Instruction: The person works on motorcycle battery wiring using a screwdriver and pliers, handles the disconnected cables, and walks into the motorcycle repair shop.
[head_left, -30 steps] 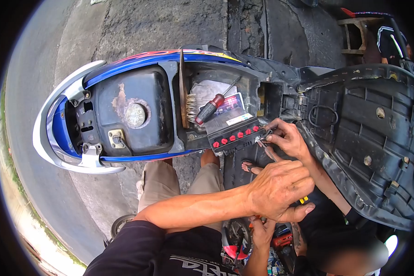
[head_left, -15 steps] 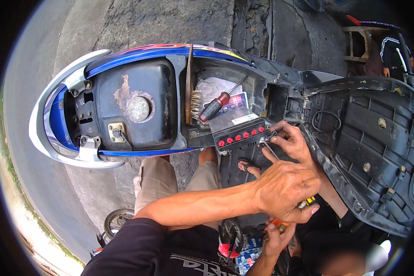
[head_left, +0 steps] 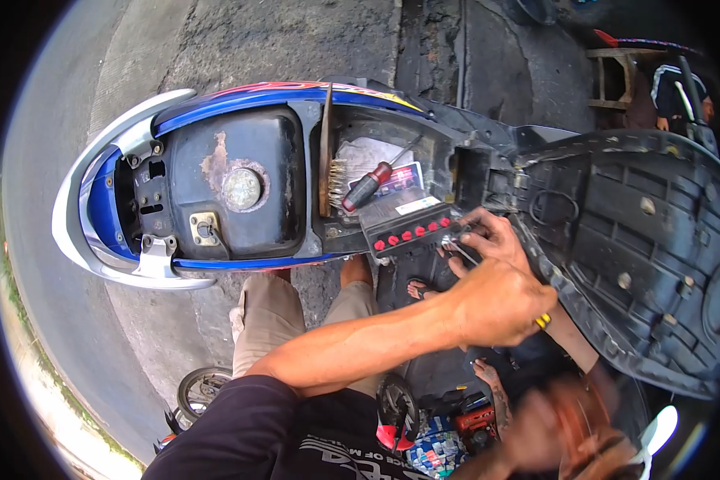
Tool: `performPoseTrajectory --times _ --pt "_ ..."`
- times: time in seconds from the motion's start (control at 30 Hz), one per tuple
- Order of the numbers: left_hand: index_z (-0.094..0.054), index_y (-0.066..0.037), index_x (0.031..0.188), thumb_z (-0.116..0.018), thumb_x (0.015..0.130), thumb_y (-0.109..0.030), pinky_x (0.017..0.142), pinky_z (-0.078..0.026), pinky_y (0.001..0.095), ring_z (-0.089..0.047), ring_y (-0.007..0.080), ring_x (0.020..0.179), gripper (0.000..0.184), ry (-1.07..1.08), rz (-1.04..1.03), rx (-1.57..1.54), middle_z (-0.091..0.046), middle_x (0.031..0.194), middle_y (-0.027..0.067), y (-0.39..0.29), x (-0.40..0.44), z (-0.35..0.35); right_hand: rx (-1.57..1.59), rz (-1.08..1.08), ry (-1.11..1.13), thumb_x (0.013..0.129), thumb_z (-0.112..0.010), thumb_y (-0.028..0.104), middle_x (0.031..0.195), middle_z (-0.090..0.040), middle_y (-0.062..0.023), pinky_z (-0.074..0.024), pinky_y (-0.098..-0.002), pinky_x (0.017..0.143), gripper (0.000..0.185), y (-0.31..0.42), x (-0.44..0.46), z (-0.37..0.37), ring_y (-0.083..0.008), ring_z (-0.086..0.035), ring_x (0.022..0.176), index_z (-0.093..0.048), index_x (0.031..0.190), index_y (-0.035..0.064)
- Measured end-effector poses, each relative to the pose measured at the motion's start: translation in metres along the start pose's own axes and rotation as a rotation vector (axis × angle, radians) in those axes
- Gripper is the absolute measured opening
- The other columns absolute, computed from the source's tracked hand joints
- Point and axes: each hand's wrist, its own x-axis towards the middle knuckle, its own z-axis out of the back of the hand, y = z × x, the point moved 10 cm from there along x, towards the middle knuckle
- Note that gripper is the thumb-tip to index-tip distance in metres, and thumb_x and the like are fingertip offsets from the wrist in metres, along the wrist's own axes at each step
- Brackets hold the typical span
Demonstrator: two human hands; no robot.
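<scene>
My left hand [head_left: 500, 306] is wrapped round a screwdriver; the yellow end of its handle [head_left: 542, 321] shows by the palm. Its thin shaft slants up-left to the right-hand terminal of a black battery [head_left: 392, 250] with red caps. A co-worker's hand [head_left: 492, 240] pinches at that terminal; the fingers hide the contact. At the bottom right my right hand [head_left: 536, 436] is smeared by motion, so its grip is unclear. A red-and-black screwdriver [head_left: 368, 188] lies on a cloth and a printed card [head_left: 400, 180] in the motorbike's open bay.
A wire brush [head_left: 329, 160] stands across the bay beside the fuel tank [head_left: 276, 144]. The raised seat [head_left: 616, 232] borders the right side. A co-worker crouches at bottom right, near a red machine-like object [head_left: 476, 424]. Sandalled feet [head_left: 418, 288] show below the battery.
My right hand has moved right and down, away from under my left hand, where it was at an orange object. My left hand stays on the screwdriver, slightly higher and turned.
</scene>
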Motion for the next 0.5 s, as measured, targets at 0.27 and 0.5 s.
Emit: performPoseTrajectory --times 0.27,0.5 --pt "-0.055 -0.006 0.070 -0.074 0.064 -0.010 0.056 -0.048 0.0429 -0.064 0.0316 0.065 0.020 -0.025 0.070 0.112 -0.061 0.066 0.0091 0.015 0.007 0.001 -0.760 0.342 -0.212 0.082 -0.059 0.010 0.091 -0.046 -0.0046 -0.0368 -0.0193 0.055 0.072 0.075 0.031 -0.039 -0.0093 -0.044 0.075 -0.030 0.145 -0.0105" --pt "-0.052 -0.009 0.071 -0.073 0.061 -0.006 0.050 -0.046 0.0379 -0.061 0.0258 0.059 0.024 -0.269 -0.005 -0.002 -0.053 0.063 0.0050 -0.021 0.006 0.013 -0.755 0.071 -0.153 0.078 -0.064 0.008 0.095 -0.051 -0.0064 -0.0387 -0.0176 0.056 0.072 0.011 0.027 -0.010 -0.0080 -0.048 0.071 -0.036 0.142 -0.0115"
